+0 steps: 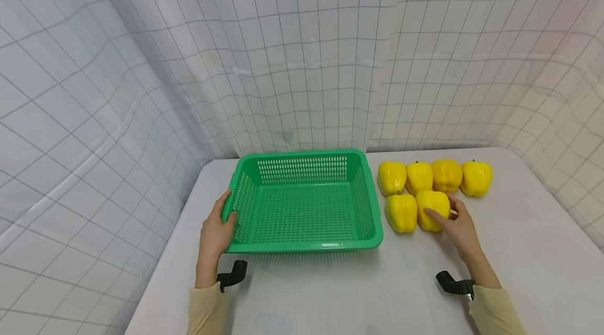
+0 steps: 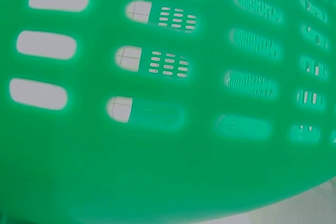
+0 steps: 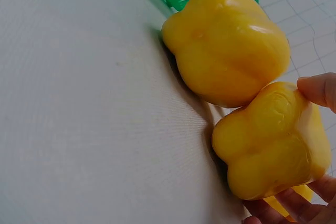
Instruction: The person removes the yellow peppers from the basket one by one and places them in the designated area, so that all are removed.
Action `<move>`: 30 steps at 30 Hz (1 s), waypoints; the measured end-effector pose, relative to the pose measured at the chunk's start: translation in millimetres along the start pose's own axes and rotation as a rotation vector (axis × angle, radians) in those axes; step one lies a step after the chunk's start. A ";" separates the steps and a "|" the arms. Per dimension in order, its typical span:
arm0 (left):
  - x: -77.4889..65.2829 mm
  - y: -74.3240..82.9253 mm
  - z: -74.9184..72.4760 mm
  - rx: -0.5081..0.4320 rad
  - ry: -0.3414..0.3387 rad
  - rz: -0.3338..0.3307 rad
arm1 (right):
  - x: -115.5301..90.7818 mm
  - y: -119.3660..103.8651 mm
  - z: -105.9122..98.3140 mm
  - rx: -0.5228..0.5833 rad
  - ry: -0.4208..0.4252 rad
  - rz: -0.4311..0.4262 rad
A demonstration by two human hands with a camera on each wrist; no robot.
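Note:
A green plastic basket (image 1: 302, 249) with slotted walls and nothing inside sits on the table. My left hand (image 1: 217, 233) grips its left rim, thumb on the inner side and fingers along the outside. The slotted basket wall (image 2: 142, 177) fills the left wrist view, hiding that hand. To the right, my right hand (image 1: 460, 227) holds a yellow bell pepper (image 1: 433, 209), thumb on one side and fingers on the other. In the right wrist view this bell pepper (image 3: 270, 145) lies low, close over the tabletop, against a neighbouring bell pepper (image 3: 228, 45).
Beside the held one lies another yellow bell pepper (image 1: 401, 214). A row of several more yellow bell peppers (image 1: 447, 175) stands behind them, right of the basket. White grid-patterned curtains (image 1: 321, 57) enclose the white table (image 1: 321, 298) at the back and sides.

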State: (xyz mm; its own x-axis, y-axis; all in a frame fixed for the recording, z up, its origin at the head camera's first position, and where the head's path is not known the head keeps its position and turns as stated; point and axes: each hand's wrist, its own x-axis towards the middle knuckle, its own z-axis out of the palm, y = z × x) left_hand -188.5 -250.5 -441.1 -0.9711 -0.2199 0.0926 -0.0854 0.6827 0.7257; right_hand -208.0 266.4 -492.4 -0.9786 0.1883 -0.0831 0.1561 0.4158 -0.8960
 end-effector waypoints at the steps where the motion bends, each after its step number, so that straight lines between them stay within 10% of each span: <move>1: 0.0 -0.1 0.0 0.001 0.000 -0.001 | -0.1 0.2 -0.1 0.000 -0.003 0.000; 24: 6.4 3.0 -5.6 0.038 -0.018 0.020 | -4.6 7.3 1.6 0.014 -0.059 0.019; 27: 4.9 2.6 -3.5 0.084 0.071 0.048 | -3.3 7.7 1.1 0.013 -0.072 0.003; 30: 1.7 2.3 0.8 0.158 0.334 0.166 | -2.3 5.5 0.3 0.002 -0.081 0.004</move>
State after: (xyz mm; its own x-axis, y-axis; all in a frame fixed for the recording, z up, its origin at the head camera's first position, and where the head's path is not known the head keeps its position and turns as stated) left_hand -190.5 -248.7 -439.8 -0.8511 -0.2939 0.4350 0.0085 0.8208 0.5712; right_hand -205.0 267.9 -497.2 -0.9856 0.1176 -0.1218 0.1601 0.4129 -0.8966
